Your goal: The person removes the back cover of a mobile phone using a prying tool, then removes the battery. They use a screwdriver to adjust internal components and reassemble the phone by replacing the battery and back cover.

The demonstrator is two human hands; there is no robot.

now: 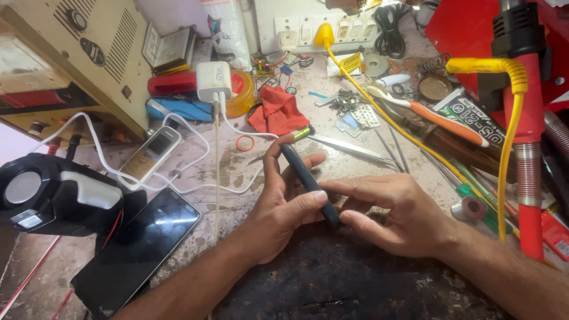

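Both my hands hold a slim dark phone (303, 175) on its edge above the worn bench. My left hand (278, 207) wraps it from the left, thumb pressed on its near side and fingers curled over the far end. My right hand (394, 216) pinches its near end between thumb and fingers. A black smartphone (139, 252) lies screen up at the lower left. A small white keypad phone (151, 155) lies further back on the left, among white cables (195, 136).
A black lamp-like device (53, 195) sits at the left edge. A red cloth (278, 112), tweezers (347, 147), a toothbrush (438, 118), screwdrivers and small parts crowd the back. A yellow cable (510, 118) and a red hot-air tool (527, 136) stand at the right.
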